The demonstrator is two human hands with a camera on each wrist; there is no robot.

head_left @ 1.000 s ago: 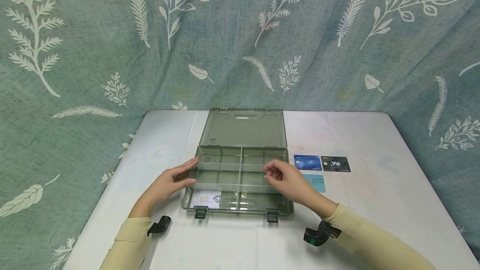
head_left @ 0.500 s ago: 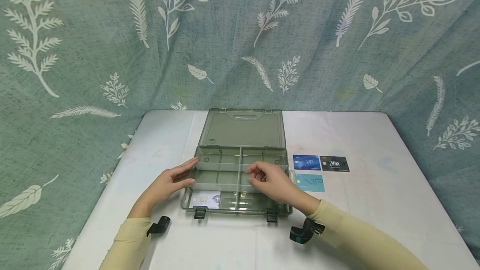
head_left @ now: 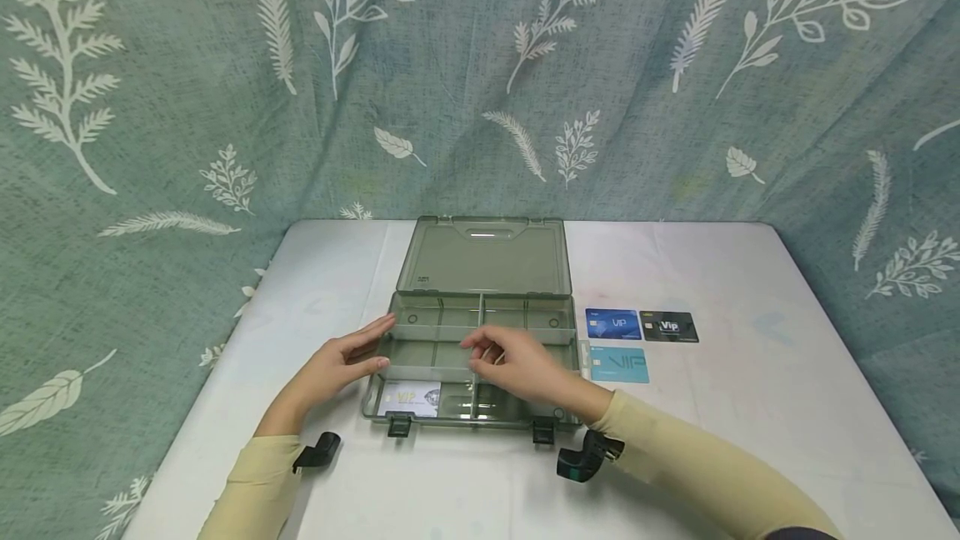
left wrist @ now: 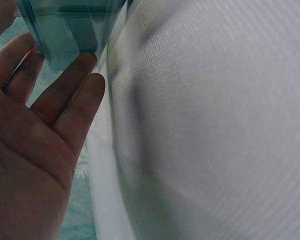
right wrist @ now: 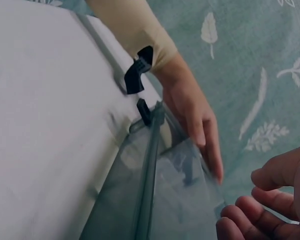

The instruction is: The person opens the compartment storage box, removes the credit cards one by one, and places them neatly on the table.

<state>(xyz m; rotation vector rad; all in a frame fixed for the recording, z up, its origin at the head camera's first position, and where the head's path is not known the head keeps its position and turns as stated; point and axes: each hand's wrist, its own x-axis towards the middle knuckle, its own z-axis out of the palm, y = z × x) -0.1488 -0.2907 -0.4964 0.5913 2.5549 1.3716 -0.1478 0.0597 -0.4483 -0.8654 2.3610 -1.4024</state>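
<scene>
A smoky grey-green plastic compartment box (head_left: 495, 422) lies on the table with its lid (head_left: 483, 261) folded back. A white VIP card (head_left: 411, 399) lies in its front left compartment. Along the box's left side, my left hand (head_left: 333, 369) rests with fairly straight fingers. In the left wrist view, those fingertips (left wrist: 87, 60) are right at the clear wall. My right hand (head_left: 517, 365) hovers over the middle of the box, fingers loosely bent. The right wrist view shows nothing between its thumb and fingers (right wrist: 240, 215).
Right of the box lie a blue VIP card (head_left: 612, 324), a black Vip card (head_left: 669, 327) and a light blue VIP card (head_left: 618, 364). Two dark latches (head_left: 543, 432) jut from the box's front. A leaf-patterned curtain (head_left: 465, 107) hangs behind the white table (head_left: 450, 490).
My right hand has moved left across the box, from its right side to the middle, uncovering the light blue card. My left hand has stayed in place.
</scene>
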